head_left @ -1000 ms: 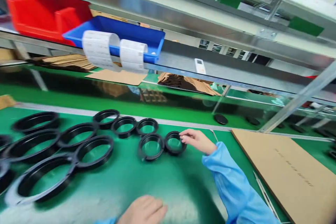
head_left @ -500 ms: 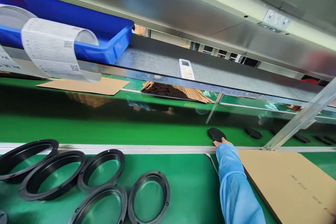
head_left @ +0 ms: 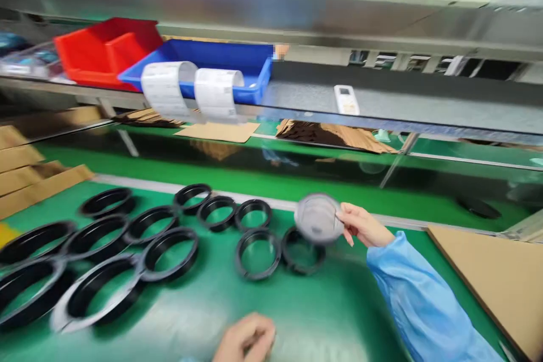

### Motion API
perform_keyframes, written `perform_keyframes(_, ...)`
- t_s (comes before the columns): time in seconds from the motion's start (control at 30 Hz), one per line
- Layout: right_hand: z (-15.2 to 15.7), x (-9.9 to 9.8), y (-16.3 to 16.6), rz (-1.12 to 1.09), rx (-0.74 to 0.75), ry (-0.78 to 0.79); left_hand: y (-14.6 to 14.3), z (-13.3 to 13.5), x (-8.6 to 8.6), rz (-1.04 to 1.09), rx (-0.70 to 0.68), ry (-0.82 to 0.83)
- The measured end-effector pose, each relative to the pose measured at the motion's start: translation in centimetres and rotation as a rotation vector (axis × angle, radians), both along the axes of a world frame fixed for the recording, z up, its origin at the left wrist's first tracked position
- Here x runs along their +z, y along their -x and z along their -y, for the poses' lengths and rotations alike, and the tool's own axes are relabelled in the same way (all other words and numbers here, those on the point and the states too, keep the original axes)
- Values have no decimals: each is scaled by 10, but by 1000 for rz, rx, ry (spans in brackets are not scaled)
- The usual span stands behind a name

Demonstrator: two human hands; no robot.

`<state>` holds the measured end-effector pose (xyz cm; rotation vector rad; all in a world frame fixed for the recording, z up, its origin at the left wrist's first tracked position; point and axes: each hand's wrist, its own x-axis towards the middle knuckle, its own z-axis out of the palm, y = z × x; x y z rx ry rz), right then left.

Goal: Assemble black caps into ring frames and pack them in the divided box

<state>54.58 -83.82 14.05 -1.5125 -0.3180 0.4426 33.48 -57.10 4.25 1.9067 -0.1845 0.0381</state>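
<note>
My right hand [head_left: 361, 224], in a blue sleeve, pinches a round grey mesh disc [head_left: 318, 218] by its edge and holds it above a small black ring [head_left: 302, 250] on the green mat. A second small black ring [head_left: 258, 246] lies just left of that one. My left hand [head_left: 246, 339] rests at the bottom edge with its fingers curled, and nothing shows in it. Several larger black rings [head_left: 167, 245] lie in rows to the left.
A cardboard sheet [head_left: 492, 277] lies at the right. Behind the mat runs a green conveyor belt [head_left: 271, 181] with a dark disc [head_left: 477, 206] on it. A shelf above holds a red bin [head_left: 102, 51], a blue bin [head_left: 212, 68] with paper labels, and a white remote [head_left: 345, 99].
My right hand went from the small ring out to a dark disc on the conveyor, then came back holding a grey disc over the small ring. The view swung back left.
</note>
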Motion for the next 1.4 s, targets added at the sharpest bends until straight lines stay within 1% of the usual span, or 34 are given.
perform_keyframes(0.03,-17,4,26,-15,199,46,13,0,5,-182,24,204)
perform_keyframes(0.07,-32,7,51,-24,409,100,22,1,11,-379,38,472)
perform_keyframes(0.1,-47,9,74,-25,614,159,29,2,17,-552,-26,699)
perform_keyframes(0.13,-61,10,94,-19,792,217,34,2,22,-673,-113,857)
perform_keyframes(0.17,-73,10,110,-9,919,268,38,2,24,-752,-196,949)
perform_keyframes(0.2,-85,8,124,-2,988,305,43,0,25,-814,-281,991)
perform_keyframes(0.27,-102,3,140,34,1026,357,55,-4,21,-891,-382,994)
perform_keyframes(0.3,-108,0,146,80,995,372,62,-7,17,-915,-407,983)
perform_keyframes(0.33,-112,-3,150,152,926,386,69,-10,13,-915,-401,975)
perform_keyframes(0.37,-115,-6,154,250,811,401,75,-14,8,-895,-369,971)
perform_keyframes(0.4,-117,-7,159,368,654,411,80,-17,3,-845,-310,971)
perform_keyframes(0.43,-119,-9,165,494,472,411,83,-20,-1,-767,-231,975)
perform_keyframes(0.5,-122,-14,184,701,118,360,86,-26,-6,-558,-70,1014)
perform_keyframes(0.53,-124,-18,195,763,-11,316,86,-29,-6,-451,-19,1056)
perform_keyframes(0.57,-126,-25,206,803,-95,278,86,-33,-5,-356,3,1113)
perform_keyframes(0.6,-130,-34,218,828,-144,256,85,-36,-3,-283,5,1180)
perform_keyframes(0.67,-139,-54,237,868,-178,268,85,-44,2,-192,-5,1309)
perform_keyframes(0.73,-149,-74,249,913,-183,331,86,-49,8,-138,4,1390)
perform_keyframes(0.77,-155,-81,252,930,-181,359,86,-50,10,-123,12,1411)
perform_keyframes(0.83,-163,-89,254,927,-166,379,88,-52,13,-113,16,1432)
perform_keyframes(0.97,-171,-88,247,834,-127,326,87,-50,16,-162,-4,1475)
perform_keyframes(1.1,-170,-82,246,765,-133,255,83,-47,20,-202,19,1535)
perform_keyframes(1.23,-165,-76,251,666,-158,175,80,-46,25,-273,54,1541)
perform_keyframes(1.4,-157,-78,254,612,-184,165,76,-45,27,-308,100,1539)
